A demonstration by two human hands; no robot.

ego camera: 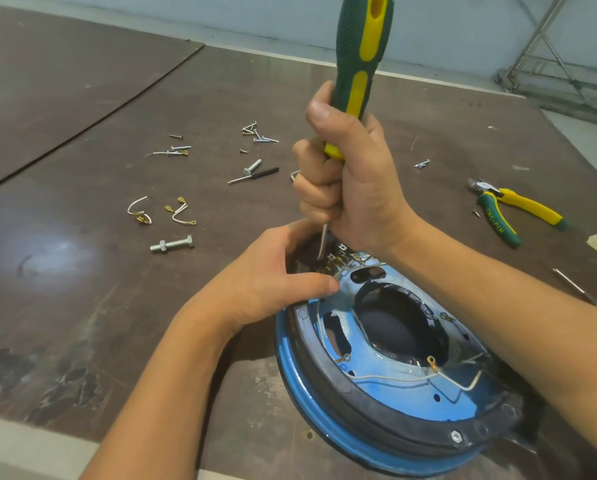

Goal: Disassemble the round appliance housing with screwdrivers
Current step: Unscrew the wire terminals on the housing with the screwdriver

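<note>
Round housing (352,453) sits at the near edge of the desk (82,271), open side up, tipped a bit. Right grip (352,188) is clenched round the green-yellow screwdriver (362,57), shaft upright, tip down in the terminal cluster (342,259) at the far rim. Left grip (265,275) clasps that rim, thumb pressed on the inner plate (376,362).

Looks approx halfway. Loose screws (260,133), bolts (172,244) and wire leads (141,211) are already out on the desk, w/ pliers (518,209) off to the right. Prob. left to do: the terminals, the white wires (394,378) w/ ring lugs, the inner plate, and the hex nut (456,436) on the black ring.
</note>
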